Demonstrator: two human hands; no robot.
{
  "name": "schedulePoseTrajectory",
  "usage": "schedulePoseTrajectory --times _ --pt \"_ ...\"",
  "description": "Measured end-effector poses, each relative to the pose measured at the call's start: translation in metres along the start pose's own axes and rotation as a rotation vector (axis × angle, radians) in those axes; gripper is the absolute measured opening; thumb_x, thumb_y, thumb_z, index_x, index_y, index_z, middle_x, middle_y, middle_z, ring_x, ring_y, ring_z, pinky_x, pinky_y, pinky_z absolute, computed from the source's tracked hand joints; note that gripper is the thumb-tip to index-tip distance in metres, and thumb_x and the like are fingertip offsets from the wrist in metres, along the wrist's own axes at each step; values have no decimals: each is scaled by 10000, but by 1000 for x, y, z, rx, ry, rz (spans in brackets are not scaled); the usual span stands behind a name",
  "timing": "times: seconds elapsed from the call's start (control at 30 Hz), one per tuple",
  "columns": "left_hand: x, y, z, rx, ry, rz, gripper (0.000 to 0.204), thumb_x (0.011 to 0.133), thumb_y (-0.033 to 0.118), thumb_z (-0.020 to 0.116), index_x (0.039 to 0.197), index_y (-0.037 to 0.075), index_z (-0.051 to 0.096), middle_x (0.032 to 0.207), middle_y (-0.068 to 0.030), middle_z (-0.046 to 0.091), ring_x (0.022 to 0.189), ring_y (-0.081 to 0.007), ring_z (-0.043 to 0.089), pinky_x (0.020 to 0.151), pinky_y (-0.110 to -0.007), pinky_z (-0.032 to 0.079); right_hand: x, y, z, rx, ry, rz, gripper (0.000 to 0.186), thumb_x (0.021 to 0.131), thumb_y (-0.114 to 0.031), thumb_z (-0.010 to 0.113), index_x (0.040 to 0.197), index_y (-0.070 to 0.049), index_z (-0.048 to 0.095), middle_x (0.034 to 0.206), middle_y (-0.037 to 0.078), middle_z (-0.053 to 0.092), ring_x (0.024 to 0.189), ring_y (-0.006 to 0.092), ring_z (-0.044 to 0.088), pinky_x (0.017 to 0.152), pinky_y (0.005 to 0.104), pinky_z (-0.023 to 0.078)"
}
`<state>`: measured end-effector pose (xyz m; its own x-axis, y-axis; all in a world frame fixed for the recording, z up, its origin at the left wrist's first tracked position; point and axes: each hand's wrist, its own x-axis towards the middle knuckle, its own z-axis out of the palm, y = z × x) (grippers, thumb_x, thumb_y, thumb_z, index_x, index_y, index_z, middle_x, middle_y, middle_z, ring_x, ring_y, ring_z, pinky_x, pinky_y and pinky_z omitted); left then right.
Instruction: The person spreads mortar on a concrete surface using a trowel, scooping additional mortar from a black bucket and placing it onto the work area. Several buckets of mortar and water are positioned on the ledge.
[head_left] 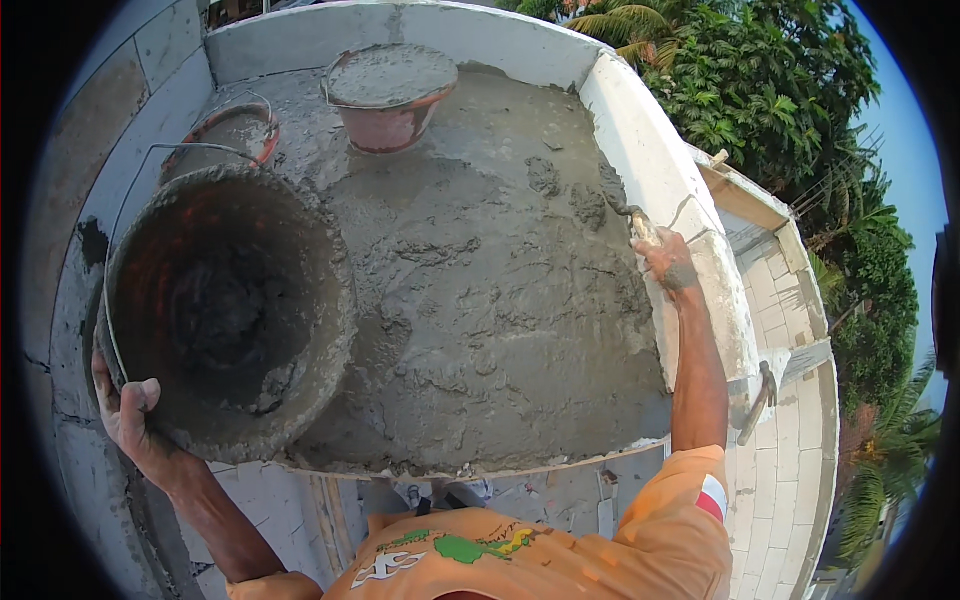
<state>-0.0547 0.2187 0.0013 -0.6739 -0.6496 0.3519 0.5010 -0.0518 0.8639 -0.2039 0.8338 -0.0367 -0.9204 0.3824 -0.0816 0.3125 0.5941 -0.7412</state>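
Observation:
My left hand (130,415) grips the side of a large mortar-caked bucket (322,375), its thumb by the rim. The bucket tips so that its open mouth shows, with grey mortar (235,310) at the bottom. A thin wire handle rises along its left side. Over at the right wall, my right hand (668,262) is closed round the pale handle of a trowel (612,188). Its grey-coated blade lies against the wet mortar layer (510,300) beside the wall. That layer spreads between the two hands, smooth in places and lumpy in others.
A red bucket (385,128) heaped with mortar stands at the back. Left of it is another red-rimmed bucket (270,150). Low white walls (665,170) border the slab; a hammer (765,400) hangs outside the right one. Trees (770,100) rise beyond.

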Motion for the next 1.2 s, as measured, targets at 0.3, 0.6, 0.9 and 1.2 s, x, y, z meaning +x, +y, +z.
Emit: schedulePoseTrajectory --times 0.3,0.6,0.9,1.2 --pt "-4 11 24 87 57 -75 669 724 11 557 1381 -54 449 1151 -146 610 962 -187 614 888 -297 491 22 -11 52 -923 79 31 300 806 -224 697 1057 -61 680 1073 211 695 1038 355 671 866 447 538" --pt "-11 21 -13 -96 62 -66 679 757 34 568 1414 -40 415 1105 -134 606 941 -182 605 900 -311 489 7 -16 29 -950 16 94 321 804 -242 703 1080 -78 716 1117 169 698 1064 333 667 891 434 537" --pt "-14 24 -35 52 124 -43 729 729 82 592 1421 -43 399 1146 -150 588 978 -207 598 914 -316 486 -19 -22 27 -975 127 36 283 837 -197 635 1063 -38 699 1062 206 699 1028 348 676 860 424 546" --pt "-20 41 -17 -41 75 -46 653 756 57 564 1391 -29 435 1118 -125 596 939 -187 602 889 -311 492 9 -30 60 -865 189 -88 271 829 -205 691 1025 -19 662 993 204 708 947 354 697 786 446 558"
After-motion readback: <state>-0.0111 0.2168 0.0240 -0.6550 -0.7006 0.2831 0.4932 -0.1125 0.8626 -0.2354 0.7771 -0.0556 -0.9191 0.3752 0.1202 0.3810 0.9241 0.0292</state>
